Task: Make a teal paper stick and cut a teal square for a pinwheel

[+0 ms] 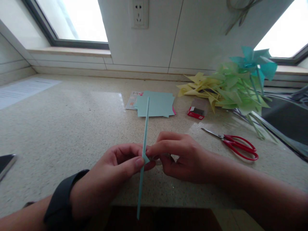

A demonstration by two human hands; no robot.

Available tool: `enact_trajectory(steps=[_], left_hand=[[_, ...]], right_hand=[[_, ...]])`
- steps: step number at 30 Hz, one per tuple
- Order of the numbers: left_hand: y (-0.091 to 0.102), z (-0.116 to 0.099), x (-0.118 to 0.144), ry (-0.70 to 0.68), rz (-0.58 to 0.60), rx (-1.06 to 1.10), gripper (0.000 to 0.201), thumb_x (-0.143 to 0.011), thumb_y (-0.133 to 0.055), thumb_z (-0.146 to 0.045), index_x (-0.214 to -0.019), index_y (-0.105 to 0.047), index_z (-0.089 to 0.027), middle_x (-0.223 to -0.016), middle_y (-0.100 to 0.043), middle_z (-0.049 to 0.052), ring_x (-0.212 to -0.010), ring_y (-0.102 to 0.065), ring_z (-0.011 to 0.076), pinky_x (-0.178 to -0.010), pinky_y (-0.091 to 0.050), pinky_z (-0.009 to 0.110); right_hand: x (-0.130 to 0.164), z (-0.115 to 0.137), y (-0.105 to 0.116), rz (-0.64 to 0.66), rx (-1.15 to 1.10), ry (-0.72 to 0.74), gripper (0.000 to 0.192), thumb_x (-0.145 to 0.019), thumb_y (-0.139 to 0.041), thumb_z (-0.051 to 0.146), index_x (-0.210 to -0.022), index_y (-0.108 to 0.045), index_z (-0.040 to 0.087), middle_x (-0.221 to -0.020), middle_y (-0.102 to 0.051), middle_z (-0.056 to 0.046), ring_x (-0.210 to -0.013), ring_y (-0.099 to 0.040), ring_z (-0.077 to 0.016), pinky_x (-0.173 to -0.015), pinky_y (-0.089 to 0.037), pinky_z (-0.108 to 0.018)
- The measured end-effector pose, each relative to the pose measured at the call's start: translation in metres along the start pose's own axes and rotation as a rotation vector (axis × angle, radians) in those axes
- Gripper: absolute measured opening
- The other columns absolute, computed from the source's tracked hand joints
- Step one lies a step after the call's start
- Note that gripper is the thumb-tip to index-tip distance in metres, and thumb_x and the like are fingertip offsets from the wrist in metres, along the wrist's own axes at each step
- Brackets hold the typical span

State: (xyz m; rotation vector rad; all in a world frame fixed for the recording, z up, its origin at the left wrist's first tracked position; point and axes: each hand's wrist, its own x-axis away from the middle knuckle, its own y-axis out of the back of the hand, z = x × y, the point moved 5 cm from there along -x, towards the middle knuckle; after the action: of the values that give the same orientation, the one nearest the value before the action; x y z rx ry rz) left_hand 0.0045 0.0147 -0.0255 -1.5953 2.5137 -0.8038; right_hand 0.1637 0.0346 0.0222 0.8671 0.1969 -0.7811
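Mid-assembly: left hand [113,170] and right hand [183,157] both pinch shut on paper stick [143,150]; finished pinwheels [231,85] at 2 o'clock; paper sheets [156,104] unused.

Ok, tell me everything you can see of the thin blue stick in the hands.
The stick is pale blue, thin and straight, seemingly tightly rolled paper. It stands nearly upright in view, leaning slightly right at the top, its upper end in front of the blue paper sheets and its lower end past the counter edge. The left hand and right hand pinch it at about mid-length, where a small blue flap sticks out.
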Motion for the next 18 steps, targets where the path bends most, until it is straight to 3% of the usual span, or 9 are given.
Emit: enact_trajectory(steps=[6,12,18], left_hand=[[-0.002,-0.003,0.002,0.029,-0.058,0.061,0.019,-0.072,-0.089,-0.033,-0.083,-0.081,-0.02,-0.096,-0.08,0.004,-0.087,-0.072,0.016,-0.084,-0.055,0.024],[-0.005,-0.004,0.005,0.036,-0.007,0.156,0.014,-0.08,-0.084,-0.027,-0.093,-0.081,-0.02,-0.117,-0.078,0.006,-0.093,-0.075,0.0165,-0.085,-0.058,0.023],[-0.005,-0.003,0.002,0.027,-0.011,0.159,0.022,-0.08,-0.084,-0.027,-0.1,-0.081,-0.02,-0.109,-0.08,0.007,-0.1,-0.074,0.0184,-0.091,-0.057,0.024]], right_hand=[[-0.001,-0.003,0.005,-0.074,0.041,-0.006,0.024,-0.081,-0.06,0.002,-0.098,-0.061,0.02,-0.084,-0.062,0.001,-0.07,-0.058,-0.0102,-0.063,-0.047,-0.022],[0.007,-0.015,0.007,-0.122,-0.027,-0.168,0.017,-0.087,-0.062,0.011,-0.096,-0.052,0.021,-0.076,-0.058,0.004,-0.058,-0.058,-0.0071,-0.054,-0.045,-0.019],[0.005,-0.011,0.011,-0.135,0.1,-0.093,0.01,-0.09,-0.064,0.012,-0.098,-0.062,0.017,-0.08,-0.064,0.0,-0.062,-0.06,-0.008,-0.055,-0.047,-0.019]])
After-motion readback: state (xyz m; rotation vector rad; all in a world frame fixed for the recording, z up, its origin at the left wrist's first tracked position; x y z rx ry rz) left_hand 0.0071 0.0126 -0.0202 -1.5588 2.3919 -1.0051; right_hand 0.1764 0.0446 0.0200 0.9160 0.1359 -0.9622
